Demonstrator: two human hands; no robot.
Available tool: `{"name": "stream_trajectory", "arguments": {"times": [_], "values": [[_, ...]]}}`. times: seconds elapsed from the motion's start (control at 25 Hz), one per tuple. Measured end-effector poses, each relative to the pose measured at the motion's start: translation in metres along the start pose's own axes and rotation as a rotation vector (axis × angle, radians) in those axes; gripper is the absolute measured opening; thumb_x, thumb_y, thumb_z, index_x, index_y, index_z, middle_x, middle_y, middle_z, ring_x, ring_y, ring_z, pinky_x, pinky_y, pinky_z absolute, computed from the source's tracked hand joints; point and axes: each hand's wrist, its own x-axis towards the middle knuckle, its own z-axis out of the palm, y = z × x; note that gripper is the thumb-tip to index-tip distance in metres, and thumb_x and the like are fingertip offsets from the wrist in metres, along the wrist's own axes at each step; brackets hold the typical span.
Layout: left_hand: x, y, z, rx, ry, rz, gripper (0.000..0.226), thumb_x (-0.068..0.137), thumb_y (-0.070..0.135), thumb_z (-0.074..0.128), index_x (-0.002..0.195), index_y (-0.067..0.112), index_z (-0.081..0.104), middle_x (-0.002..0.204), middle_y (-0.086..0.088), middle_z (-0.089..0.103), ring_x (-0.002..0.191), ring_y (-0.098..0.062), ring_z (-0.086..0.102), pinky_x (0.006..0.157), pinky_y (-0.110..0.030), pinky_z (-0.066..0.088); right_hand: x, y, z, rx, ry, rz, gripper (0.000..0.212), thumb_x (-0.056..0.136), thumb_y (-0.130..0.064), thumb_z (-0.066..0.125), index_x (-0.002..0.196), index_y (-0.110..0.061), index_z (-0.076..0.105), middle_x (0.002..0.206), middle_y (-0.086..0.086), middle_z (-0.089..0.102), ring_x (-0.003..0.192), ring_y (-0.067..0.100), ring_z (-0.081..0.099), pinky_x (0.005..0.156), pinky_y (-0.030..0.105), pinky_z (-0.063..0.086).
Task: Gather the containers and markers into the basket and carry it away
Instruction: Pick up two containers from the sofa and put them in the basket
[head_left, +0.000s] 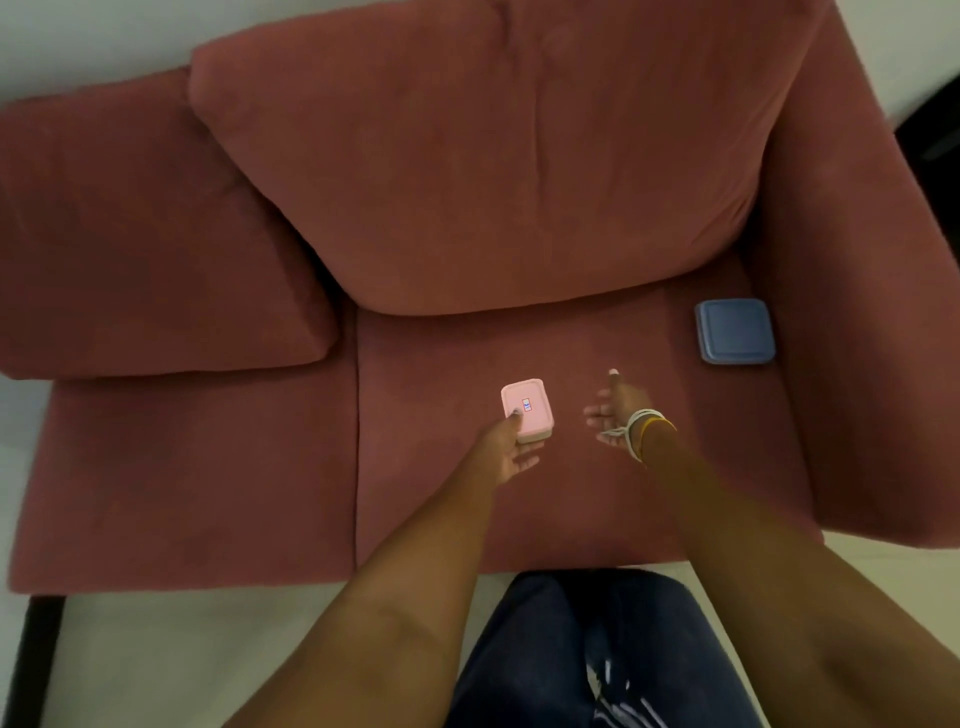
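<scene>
- Sofa (519, 493) in dusty red fills most of the view, with two seat cushions, a large back cushion (493, 171) leaning over the right seat and a second one (140, 249) slumped over the left seat.
- Armrest (857, 312) rises along the right edge of the right seat.
- Floor (156, 660), pale, shows in front of the sofa, with a dark sofa leg (36, 670) at the lower left.
- Legs in dark blue trousers (571, 654) stand just before the seat's front edge.
- Blue container (735, 332), square with a lid on, lies flat in the far right corner of the right seat, just beside the armrest and near the back cushion; nothing lies between it and the hands.
- Right hand (618, 410) hovers above the seat with fingers spread and straight, holding nothing; white and yellow bands (647, 431) circle its wrist. It is well apart from the blue container.
- Left hand (511, 447) grips the pink container, thumb on the lid, fingers underneath.
- Pink container (527, 410), small with a little label on its lid, sits over the middle of the right seat, just left of the right hand.
</scene>
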Motion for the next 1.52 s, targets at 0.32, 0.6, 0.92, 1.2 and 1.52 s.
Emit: {"name": "stream_trajectory", "arguments": {"times": [0.32, 0.6, 0.92, 1.2, 1.52], "values": [[0.043, -0.028, 0.064, -0.120, 0.105, -0.027, 0.043, 0.101, 0.035, 0.042, 0.136, 0.010, 0.046, 0.135, -0.013, 0.058, 0.127, -0.027, 0.055, 0.098, -0.041, 0.044, 0.070, -0.022, -0.083, 0.141, -0.023, 0.167, 0.033, 0.098, -0.039, 0.047, 0.124, -0.018, 0.051, 0.091, 0.008, 0.062, 0.065, 0.016, 0.052, 0.061, 0.030, 0.041], [0.098, -0.066, 0.135, -0.354, 0.175, -0.012, 0.044, 0.100, 0.032, 0.047, 0.137, 0.009, 0.043, 0.127, -0.015, 0.061, 0.118, -0.030, 0.058, 0.095, -0.044, 0.044, 0.149, -0.053, -0.158, 0.411, 0.173, 0.142, 0.052, 0.090, -0.026, 0.065, 0.133, -0.002, 0.049, 0.099, 0.011, 0.060, 0.107, 0.027, 0.064, 0.093, 0.040, 0.052], [0.110, -0.086, 0.148, -0.405, 0.302, -0.038, 0.049, 0.099, 0.031, 0.050, 0.140, 0.008, 0.039, 0.112, -0.011, 0.061, 0.090, -0.023, 0.063, 0.088, -0.042, 0.047, 0.192, -0.081, -0.170, 0.416, 0.415, -0.024, 0.078, 0.076, -0.021, 0.081, 0.139, -0.011, 0.037, 0.141, 0.011, 0.047, 0.115, 0.026, 0.058, 0.093, 0.026, 0.050], [0.061, -0.070, 0.136, -0.538, 0.295, 0.040, 0.045, 0.100, 0.026, 0.047, 0.141, 0.007, 0.041, 0.111, -0.014, 0.064, 0.099, -0.025, 0.060, 0.090, -0.043, 0.045, 0.131, -0.074, -0.137, 0.081, 0.185, -0.119, 0.070, 0.074, -0.013, 0.082, 0.133, -0.007, 0.044, 0.131, 0.017, 0.057, 0.104, 0.028, 0.061, 0.087, 0.035, 0.050], [-0.021, -0.086, 0.081, -0.704, 0.358, 0.159, 0.043, 0.099, 0.024, 0.050, 0.138, 0.008, 0.042, 0.137, -0.019, 0.055, 0.123, -0.035, 0.056, 0.091, -0.046, 0.044, 0.041, -0.046, -0.079, -0.239, -0.211, -0.003, 0.056, 0.087, -0.033, 0.070, 0.132, -0.009, 0.050, 0.124, 0.020, 0.060, 0.096, 0.034, 0.060, 0.088, 0.053, 0.053]]}}
